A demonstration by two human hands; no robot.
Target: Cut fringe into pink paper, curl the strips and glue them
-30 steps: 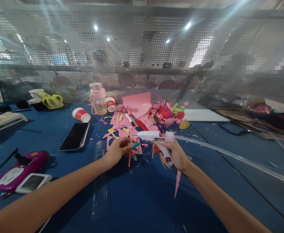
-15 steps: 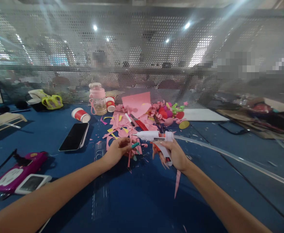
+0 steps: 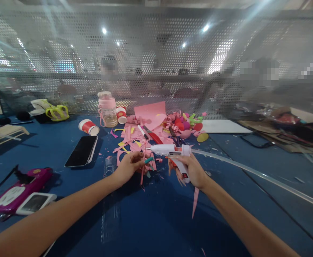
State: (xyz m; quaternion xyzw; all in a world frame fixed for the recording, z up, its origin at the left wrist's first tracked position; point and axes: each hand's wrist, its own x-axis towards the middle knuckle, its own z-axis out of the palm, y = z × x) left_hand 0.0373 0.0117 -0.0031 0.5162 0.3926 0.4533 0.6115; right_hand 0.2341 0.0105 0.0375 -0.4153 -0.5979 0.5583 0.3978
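My right hand [image 3: 192, 169] is wrapped round the grip of a white glue gun [image 3: 164, 149], whose nozzle points left. A long translucent glue stick [image 3: 239, 166] runs out of its back to the right. My left hand [image 3: 131, 166] pinches a thin pink strip [image 3: 143, 171] that stands nearly upright, its upper end right by the nozzle; I cannot tell if they touch. Long teal nails show on the left fingers. Below the right wrist a pointed pink paper scrap [image 3: 195, 202] lies on the blue table [image 3: 151, 228].
Behind the hands is a heap of pink paper scraps [image 3: 135, 144] with a white-capped marker [image 3: 143, 131]. A phone [image 3: 82, 151], paper cup [image 3: 88, 127] and pink-lidded bottle [image 3: 107, 110] stand left. A purple pouch [image 3: 20, 189] is near the left arm. A perforated metal screen [image 3: 156, 53] closes the back.
Hardly anything differs. Both hands, the pink strip and the glue gun stay in the same place; the view has shifted very slightly.
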